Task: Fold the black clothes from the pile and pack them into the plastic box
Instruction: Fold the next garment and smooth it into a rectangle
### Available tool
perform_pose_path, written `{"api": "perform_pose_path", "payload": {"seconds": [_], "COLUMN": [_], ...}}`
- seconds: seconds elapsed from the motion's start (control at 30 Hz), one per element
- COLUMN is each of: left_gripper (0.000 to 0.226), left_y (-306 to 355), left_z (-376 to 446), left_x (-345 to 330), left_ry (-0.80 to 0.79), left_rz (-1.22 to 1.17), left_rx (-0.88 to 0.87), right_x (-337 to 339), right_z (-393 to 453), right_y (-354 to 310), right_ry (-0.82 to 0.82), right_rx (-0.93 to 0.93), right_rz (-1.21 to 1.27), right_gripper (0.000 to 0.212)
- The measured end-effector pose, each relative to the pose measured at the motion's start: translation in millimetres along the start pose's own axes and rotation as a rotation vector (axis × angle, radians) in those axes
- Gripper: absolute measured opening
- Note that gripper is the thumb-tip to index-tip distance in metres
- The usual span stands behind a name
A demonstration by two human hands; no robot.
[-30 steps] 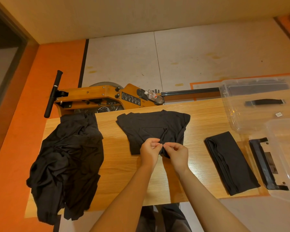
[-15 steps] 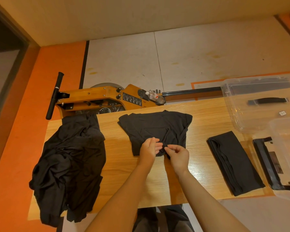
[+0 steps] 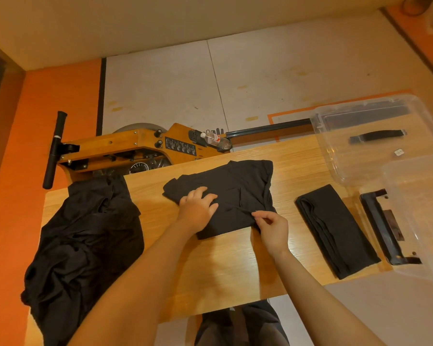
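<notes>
A: Hands?
B: Left hand [image 3: 198,208] lies flat, fingers spread, pressing the shirt [image 3: 225,196] down; no grip. Right hand [image 3: 273,228] has a pinch grip on the shirt's near right fold.
A: Surface?
B: Wood-grain tabletop [image 3: 223,265]. Shirt sits mid-table, soft matte black, partly folded.
A: Count?
B: Three black cloth lots: that shirt, one folded strip [image 3: 335,231] to its right, one crumpled pile [image 3: 80,236] at left, draping off the edge.
A: Box?
B: Clear plastic box [image 3: 415,221] at right edge, contents unclear. Clear lid [image 3: 340,156] behind it, black handle [image 3: 376,136]. Beyond the table: a wooden rowing machine [image 3: 135,148] with one bottle [image 3: 214,139].
</notes>
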State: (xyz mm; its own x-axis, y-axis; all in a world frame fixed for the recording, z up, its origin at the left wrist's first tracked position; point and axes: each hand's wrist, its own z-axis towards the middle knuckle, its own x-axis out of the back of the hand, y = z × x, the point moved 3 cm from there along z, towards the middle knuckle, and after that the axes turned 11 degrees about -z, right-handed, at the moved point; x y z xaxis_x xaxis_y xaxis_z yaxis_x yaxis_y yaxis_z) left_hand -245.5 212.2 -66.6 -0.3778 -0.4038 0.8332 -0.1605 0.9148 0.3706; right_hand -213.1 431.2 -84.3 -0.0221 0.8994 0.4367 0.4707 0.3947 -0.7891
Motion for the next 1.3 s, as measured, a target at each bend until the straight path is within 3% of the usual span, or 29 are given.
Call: {"api": "perform_pose_path", "payload": {"seconds": [0.13, 0.27, 0.47, 0.57, 0.67, 0.73, 1.03, 1.2, 1.3], "left_gripper": [0.043, 0.042, 0.030, 0.039, 0.013, 0.010, 0.021, 0.035, 0.029], "left_y": [0, 2, -2, 2, 10, 13, 26, 25, 30], "left_z": [-16, -38, -38, -19, -3, 6, 13, 19, 18], "left_x": [-7, -18, -21, -12, -5, -5, -8, -8, -1], "left_ry": [0.052, 0.014, 0.052, 0.045, -0.007, -0.011, -0.051, -0.171, -0.240], "left_rz": [0.110, 0.026, -0.241, -0.445, -0.542, -0.579, -0.445, -0.432, -0.463], "left_rx": [-0.051, -0.024, 0.017, -0.026, 0.000, 0.013, -0.065, -0.058, -0.122], "right_x": [12, 18, 21, 20, 18, 18, 21, 24, 25], "right_z": [12, 21, 24, 25, 24, 24, 27, 28, 29], "right_y": [5, 1, -1, 1, 0, -2, 6, 7, 9], "right_ry": [0.055, 0.083, 0.080, 0.078, 0.061, 0.060, 0.018, -0.027, -0.039], "right_rx": [0.005, 0.034, 0.084, 0.091, 0.060, 0.049, 0.017, 0.009, 0.003], "right_rz": [-0.039, -0.071, -0.158, -0.185, -0.136, -0.111, -0.051, 0.010, 0.031], "right_gripper": [0.021, 0.023, 0.024, 0.022, 0.015, 0.015, 0.017, 0.018, 0.020]}}
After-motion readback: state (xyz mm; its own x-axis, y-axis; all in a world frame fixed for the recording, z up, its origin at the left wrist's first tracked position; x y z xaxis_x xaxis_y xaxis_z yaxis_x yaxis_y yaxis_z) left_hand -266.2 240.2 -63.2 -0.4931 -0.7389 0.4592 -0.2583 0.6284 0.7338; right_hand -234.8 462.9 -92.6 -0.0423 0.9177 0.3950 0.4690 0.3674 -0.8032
